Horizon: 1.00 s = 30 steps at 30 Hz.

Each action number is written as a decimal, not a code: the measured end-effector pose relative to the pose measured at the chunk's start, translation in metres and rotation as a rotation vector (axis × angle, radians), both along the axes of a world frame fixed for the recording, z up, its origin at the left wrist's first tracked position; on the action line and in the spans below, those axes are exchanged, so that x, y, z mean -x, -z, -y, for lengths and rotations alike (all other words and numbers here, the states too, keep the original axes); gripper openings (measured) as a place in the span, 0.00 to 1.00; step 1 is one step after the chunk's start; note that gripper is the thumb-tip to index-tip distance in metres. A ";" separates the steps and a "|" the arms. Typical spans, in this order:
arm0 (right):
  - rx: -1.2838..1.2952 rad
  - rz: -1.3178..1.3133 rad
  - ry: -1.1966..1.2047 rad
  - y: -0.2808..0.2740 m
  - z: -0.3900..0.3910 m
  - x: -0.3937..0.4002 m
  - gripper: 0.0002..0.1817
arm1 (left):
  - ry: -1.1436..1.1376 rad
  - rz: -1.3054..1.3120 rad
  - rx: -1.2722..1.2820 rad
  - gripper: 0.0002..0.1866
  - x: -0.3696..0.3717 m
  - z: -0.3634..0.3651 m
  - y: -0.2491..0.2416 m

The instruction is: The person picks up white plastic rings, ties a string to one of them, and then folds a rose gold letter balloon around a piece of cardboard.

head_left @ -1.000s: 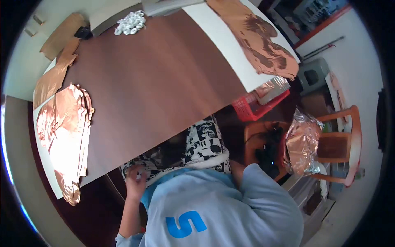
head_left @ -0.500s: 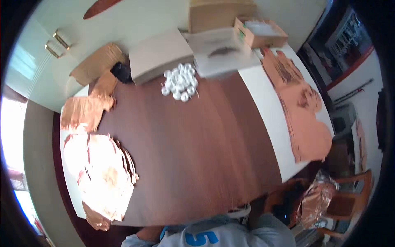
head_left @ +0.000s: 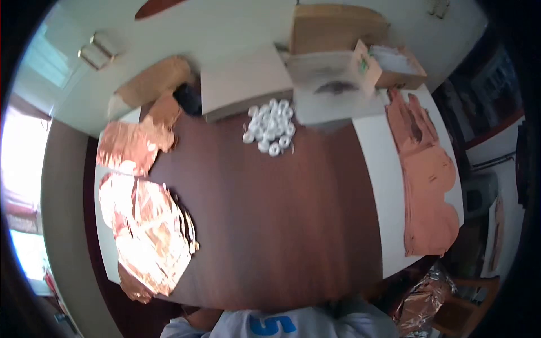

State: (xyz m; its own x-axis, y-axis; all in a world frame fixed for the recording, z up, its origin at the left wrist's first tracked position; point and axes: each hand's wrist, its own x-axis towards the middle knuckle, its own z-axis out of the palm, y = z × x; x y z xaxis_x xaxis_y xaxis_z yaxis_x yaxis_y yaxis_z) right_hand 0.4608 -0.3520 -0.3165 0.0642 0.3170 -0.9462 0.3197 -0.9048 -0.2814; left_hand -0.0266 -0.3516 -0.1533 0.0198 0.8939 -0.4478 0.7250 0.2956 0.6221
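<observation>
Neither of my hands shows; only my grey shirt [head_left: 270,324] with a blue number and part of a bare arm [head_left: 205,319] appear at the bottom edge. Before me is a brown wood-grain table [head_left: 282,225]. At its far middle lies a heap of small white spools [head_left: 270,127], perhaps of thread. Shiny copper-coloured foil pieces [head_left: 149,231] are stacked along the left side, with a second foil pile [head_left: 127,147] behind them. On the right, a stack of flat pinkish-copper cut-out shapes [head_left: 429,197] rests on a white strip.
At the back stand a grey-white board stack [head_left: 245,79], a clear plastic sheet [head_left: 321,101], a cardboard box [head_left: 338,31] and an open carton [head_left: 403,76]. A black item [head_left: 187,99] lies by brown cardboard [head_left: 158,79]. Crumpled foil [head_left: 425,301] is near a wooden chair [head_left: 468,304].
The view has shifted, so the table things appear farther right, and those on the right also lower. A white curved item near my body at the table's front edge no longer shows.
</observation>
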 end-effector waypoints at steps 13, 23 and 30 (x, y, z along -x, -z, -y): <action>0.018 -0.030 -0.177 -0.013 0.047 -0.017 0.17 | -0.079 0.041 -0.128 0.15 -0.018 0.130 0.016; -0.122 0.244 -0.977 -0.138 -0.019 0.005 0.18 | -0.086 0.095 -0.121 0.08 -0.003 0.145 0.007; -0.662 0.321 -1.164 -0.199 -0.030 0.100 0.22 | -0.071 -0.074 -0.142 0.14 0.001 0.152 -0.009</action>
State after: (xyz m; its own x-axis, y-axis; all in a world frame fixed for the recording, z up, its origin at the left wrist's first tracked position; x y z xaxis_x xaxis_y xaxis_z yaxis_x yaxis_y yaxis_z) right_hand 0.3609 -0.3225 -0.1171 -0.3612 0.7191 -0.5936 0.9257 0.1999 -0.3211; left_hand -0.0273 -0.5040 -0.1441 -0.0739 0.9463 -0.3148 0.7508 0.2606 0.6070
